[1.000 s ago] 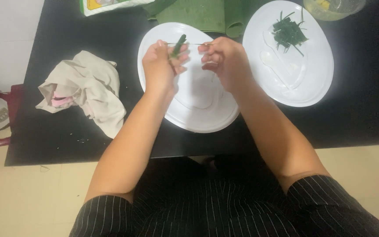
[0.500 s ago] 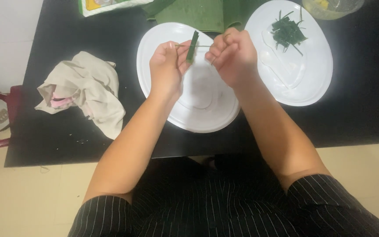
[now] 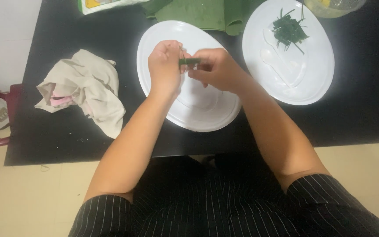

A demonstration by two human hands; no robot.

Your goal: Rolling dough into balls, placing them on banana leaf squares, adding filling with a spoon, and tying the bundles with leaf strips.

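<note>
Pinching a green leaf strip [image 3: 190,61] between left hand [image 3: 165,66] and right hand [image 3: 216,69], yellow-green packet [image 3: 106,4] at table's far edge

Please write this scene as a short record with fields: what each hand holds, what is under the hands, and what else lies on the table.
left hand: pinches one end of a small green leaf strip
right hand: pinches the other end of the strip
under the hands: white oval plate
right plate: white, oval; holds a pile of cut green strips and a white plastic spoon
cloth: crumpled, beige, left of the plates
green leaf: at the far edge
table: black
</note>
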